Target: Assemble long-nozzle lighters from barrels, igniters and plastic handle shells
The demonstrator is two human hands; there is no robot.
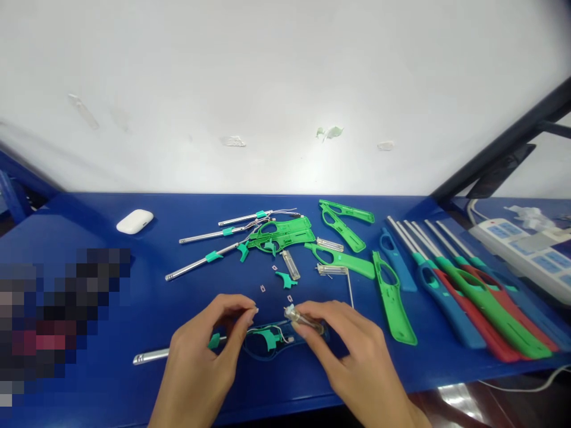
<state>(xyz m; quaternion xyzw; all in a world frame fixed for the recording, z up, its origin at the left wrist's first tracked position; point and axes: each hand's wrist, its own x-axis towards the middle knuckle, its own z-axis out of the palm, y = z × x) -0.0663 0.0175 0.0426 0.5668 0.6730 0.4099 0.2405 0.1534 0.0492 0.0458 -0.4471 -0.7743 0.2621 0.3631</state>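
My right hand point(343, 336) grips a clear lighter fuel tank point(307, 321) between thumb and fingers, its valve end pointing left. My left hand point(212, 339) is pinched at the fingertips, and what sits in the pinch is too small to make out. Below both hands lies a blue lighter half-shell point(263, 355), partly covered by them. It holds a green trigger point(269, 339) and thin wires, and a metal tube point(151, 356) reaches out left beneath my left hand. Just beyond my hands are a loose green trigger point(286, 280) and small pale clips point(263, 289).
Green half-shells point(395, 303), loose fuel tanks point(291, 265) and metal tubes with wires point(200, 261) lie across the blue table point(111, 303). Several assembled lighters point(495, 309) line the right side, near a power strip point(530, 255). A white case point(135, 221) sits back left.
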